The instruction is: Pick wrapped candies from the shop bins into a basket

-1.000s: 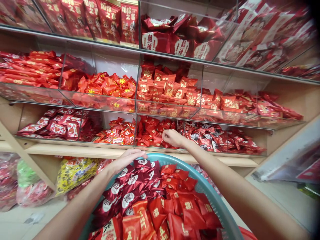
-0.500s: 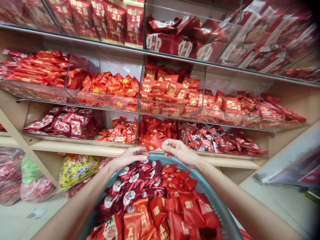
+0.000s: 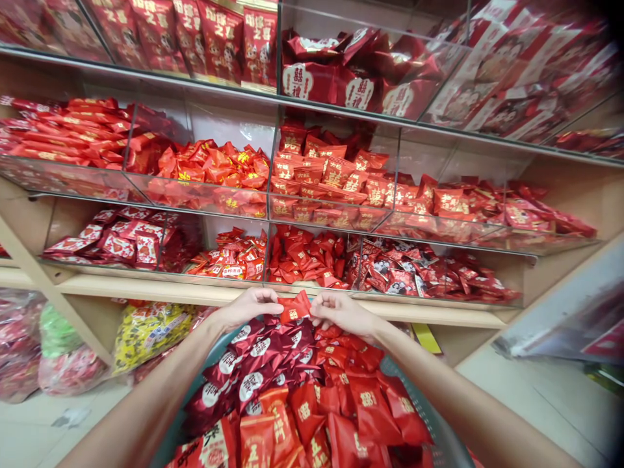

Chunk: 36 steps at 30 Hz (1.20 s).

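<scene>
Leftmost, a green-and-pink plastic bag (image 3: 63, 351) sits on the floor below the shelf (image 3: 151, 289), beneath its lower left corner; to its right is a yellow bag (image 3: 151, 335), packed full. Above these, near the left end of the bottom shelf, dark red packets (image 3: 121, 244) lie heaped behind a clear front edge, with orange-red sweets (image 3: 231, 257) in the next bin. Left hand (image 3: 248, 307): partly curled, thumb and fingertips nearly together at the left end of a small red packet (image 3: 295, 307). Packet is raised above the far edge of a blue-green basket (image 3: 439, 429), gold mark facing the wearer. Maroon packets (image 3: 260, 348) with white ovals fill the basket's left side; orange-red packets (image 3: 263, 435) lie toward its near edge. Right hand (image 3: 338, 312): fingers bent, thumb and forefinger closed on the packet's right end, other fingers folded loosely. Below that wrist, larger red packets (image 3: 365, 406) run along the basket's right side. Farther right, black-and-red packets (image 3: 400, 270) spread along the bottom shelf's front edge.
</scene>
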Each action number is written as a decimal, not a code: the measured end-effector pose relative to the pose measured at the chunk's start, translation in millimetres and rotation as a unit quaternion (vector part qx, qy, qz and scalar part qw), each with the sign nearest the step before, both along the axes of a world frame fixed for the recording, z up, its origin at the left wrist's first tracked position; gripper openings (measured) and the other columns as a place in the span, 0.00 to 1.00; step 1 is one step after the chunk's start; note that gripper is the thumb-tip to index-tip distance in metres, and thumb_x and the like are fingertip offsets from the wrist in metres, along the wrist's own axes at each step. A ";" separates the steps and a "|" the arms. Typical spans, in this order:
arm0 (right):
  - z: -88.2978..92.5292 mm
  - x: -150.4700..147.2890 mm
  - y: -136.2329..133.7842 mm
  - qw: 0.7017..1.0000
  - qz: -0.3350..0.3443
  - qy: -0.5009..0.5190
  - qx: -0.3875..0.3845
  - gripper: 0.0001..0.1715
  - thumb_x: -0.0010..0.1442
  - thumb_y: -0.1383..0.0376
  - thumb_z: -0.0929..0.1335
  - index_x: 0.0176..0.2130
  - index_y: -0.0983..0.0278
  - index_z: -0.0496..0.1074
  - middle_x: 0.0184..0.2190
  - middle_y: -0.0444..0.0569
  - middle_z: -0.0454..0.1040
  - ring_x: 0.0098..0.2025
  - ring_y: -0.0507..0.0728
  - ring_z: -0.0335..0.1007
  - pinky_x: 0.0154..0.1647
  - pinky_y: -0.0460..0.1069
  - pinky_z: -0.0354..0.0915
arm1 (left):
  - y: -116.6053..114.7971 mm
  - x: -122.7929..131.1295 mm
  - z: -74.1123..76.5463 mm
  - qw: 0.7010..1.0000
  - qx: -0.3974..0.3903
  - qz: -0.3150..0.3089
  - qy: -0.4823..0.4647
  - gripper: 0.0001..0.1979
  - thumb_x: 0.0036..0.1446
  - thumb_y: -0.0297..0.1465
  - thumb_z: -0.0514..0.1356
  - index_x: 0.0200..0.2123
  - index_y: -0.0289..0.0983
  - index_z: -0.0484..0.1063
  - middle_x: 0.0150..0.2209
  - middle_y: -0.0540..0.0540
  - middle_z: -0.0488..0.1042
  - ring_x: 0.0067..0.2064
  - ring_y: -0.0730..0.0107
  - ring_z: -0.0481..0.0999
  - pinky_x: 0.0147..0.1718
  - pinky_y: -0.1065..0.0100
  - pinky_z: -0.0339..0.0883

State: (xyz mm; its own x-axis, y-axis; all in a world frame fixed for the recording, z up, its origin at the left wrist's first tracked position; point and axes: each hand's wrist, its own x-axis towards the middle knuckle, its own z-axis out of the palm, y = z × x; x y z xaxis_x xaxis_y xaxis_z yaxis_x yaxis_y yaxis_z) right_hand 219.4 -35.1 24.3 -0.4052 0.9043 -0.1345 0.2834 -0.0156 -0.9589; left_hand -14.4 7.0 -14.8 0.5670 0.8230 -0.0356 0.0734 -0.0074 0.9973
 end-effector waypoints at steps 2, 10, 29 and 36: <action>-0.5 -3.5 2.6 1.000 0.006 -0.006 0.011 0.23 0.47 0.48 0.70 0.26 0.65 0.65 0.22 0.42 0.70 0.25 0.48 0.66 0.26 0.44 0.62 | -0.2 -0.4 -0.7 1.000 -0.007 -0.003 -0.003 0.12 0.45 0.35 0.66 0.27 0.33 0.68 0.26 0.52 0.69 0.28 0.78 0.65 0.30 0.74 0.56; 1.5 -13.0 9.4 0.987 0.069 -0.061 0.133 0.26 0.56 0.46 0.63 0.22 0.64 0.61 0.17 0.39 0.62 0.20 0.47 0.55 0.22 0.43 0.54 | 3.0 -2.1 -1.4 1.000 0.001 -0.010 0.011 0.13 0.47 0.38 0.64 0.26 0.33 0.70 0.30 0.50 0.70 0.30 0.76 0.64 0.32 0.72 0.55; 13.1 -10.5 -12.5 0.931 -0.004 -0.199 0.305 0.15 0.63 0.57 0.59 0.29 0.63 0.62 0.19 0.39 0.62 0.18 0.48 0.60 0.21 0.43 0.56 | 2.2 -2.3 -0.7 1.000 -0.010 0.001 -0.019 0.10 0.47 0.35 0.65 0.28 0.33 0.73 0.36 0.47 0.74 0.34 0.74 0.70 0.37 0.71 0.60; 12.8 8.6 -39.6 0.802 0.010 -0.281 0.527 0.13 0.66 0.66 0.56 0.40 0.65 0.67 0.40 0.54 0.72 0.41 0.54 0.72 0.42 0.49 0.68 | -2.9 -0.6 8.7 0.998 -0.047 -0.025 -0.030 0.18 0.47 0.33 0.65 0.43 0.35 0.72 0.40 0.44 0.75 0.39 0.67 0.74 0.43 0.65 0.62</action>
State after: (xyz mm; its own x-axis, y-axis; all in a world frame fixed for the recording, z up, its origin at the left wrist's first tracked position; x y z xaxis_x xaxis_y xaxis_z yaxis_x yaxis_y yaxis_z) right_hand 227.9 -74.7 37.1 -0.5641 0.6293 0.5346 0.6658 0.7296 -0.1564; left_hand -15.0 4.1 -6.1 0.6114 0.7878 -0.0750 0.0145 0.0835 0.9964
